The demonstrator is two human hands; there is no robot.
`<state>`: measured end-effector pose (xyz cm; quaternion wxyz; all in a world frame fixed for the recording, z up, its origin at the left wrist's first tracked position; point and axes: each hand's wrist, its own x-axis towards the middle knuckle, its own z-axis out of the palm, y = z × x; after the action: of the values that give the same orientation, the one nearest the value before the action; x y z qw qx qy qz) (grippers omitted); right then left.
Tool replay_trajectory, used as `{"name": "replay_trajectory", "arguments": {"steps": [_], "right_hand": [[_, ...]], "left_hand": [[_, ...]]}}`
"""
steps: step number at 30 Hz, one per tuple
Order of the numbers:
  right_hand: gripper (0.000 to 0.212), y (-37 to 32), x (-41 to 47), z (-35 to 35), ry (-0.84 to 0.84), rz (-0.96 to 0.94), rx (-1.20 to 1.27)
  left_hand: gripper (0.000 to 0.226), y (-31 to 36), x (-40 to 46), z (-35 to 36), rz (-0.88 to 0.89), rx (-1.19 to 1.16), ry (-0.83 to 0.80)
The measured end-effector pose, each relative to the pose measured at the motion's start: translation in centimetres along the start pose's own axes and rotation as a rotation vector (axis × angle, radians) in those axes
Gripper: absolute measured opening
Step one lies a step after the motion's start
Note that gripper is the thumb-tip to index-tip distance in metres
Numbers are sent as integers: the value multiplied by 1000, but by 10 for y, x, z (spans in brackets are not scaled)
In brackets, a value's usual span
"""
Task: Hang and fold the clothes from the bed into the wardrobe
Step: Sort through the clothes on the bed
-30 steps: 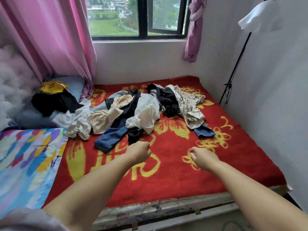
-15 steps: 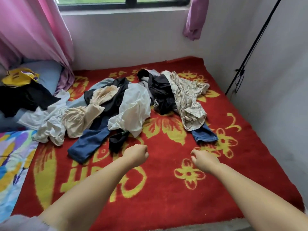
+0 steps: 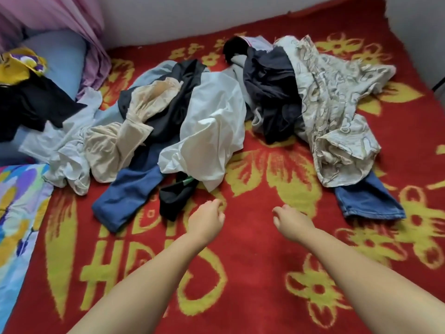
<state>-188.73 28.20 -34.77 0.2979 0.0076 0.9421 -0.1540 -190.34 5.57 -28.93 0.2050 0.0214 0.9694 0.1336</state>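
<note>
The task looks barely begun: the clothes pile (image 3: 212, 121) lies heaped across the upper half of the frame on the red bed blanket (image 3: 252, 273), no wardrobe in sight. Next move, I judge: reach forward and take the nearest garment, the white shirt (image 3: 212, 131). Left hand (image 3: 206, 221) and right hand (image 3: 292, 222) hover at centre, each grip loosely curled, holding nothing.
</note>
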Motion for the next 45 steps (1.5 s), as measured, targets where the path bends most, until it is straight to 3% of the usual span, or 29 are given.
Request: {"name": "replay_trajectory", "arguments": {"steps": [5, 8, 11, 13, 15, 18, 20, 22, 27, 30, 36, 40, 45], "right_hand": [[47, -1, 56, 72, 153, 42, -102], [50, 15, 54, 108, 348, -38, -120], [56, 26, 56, 126, 548, -107, -108], [57, 27, 60, 131, 599, -124, -112], [57, 28, 61, 132, 606, -136, -124], [58, 26, 60, 128, 598, -129, -126], [59, 22, 59, 122, 569, -114, -106], [58, 20, 54, 114, 460, -98, -119], [62, 12, 44, 59, -5, 0, -41], [69, -12, 20, 6, -166, 71, 93], [72, -77, -58, -109, -76, -11, 103], [77, -110, -104, -171, 123, -174, 154], [101, -130, -154, -198, 127, -278, 93]], "left_hand": [[58, -32, 82, 11, -75, 84, 279], [83, -39, 126, -3, -131, 48, 453], [91, -44, 169, -18, -165, -39, 574], [70, -48, 194, -22, -160, -237, 524], [31, -49, 202, -18, -127, -359, 432], [9, -39, 173, 4, 56, -199, 278], [14, -28, 136, 21, 210, -93, 113], [18, -21, 99, 30, 247, -99, 31], [30, -11, 44, -13, 174, -404, 140], [33, 4, 17, -68, 117, -514, 180], [26, 43, -53, -194, 108, -687, 151], [20, 63, -105, -269, 120, -1044, -10], [17, 83, -158, -351, 160, -1470, -191]]}}
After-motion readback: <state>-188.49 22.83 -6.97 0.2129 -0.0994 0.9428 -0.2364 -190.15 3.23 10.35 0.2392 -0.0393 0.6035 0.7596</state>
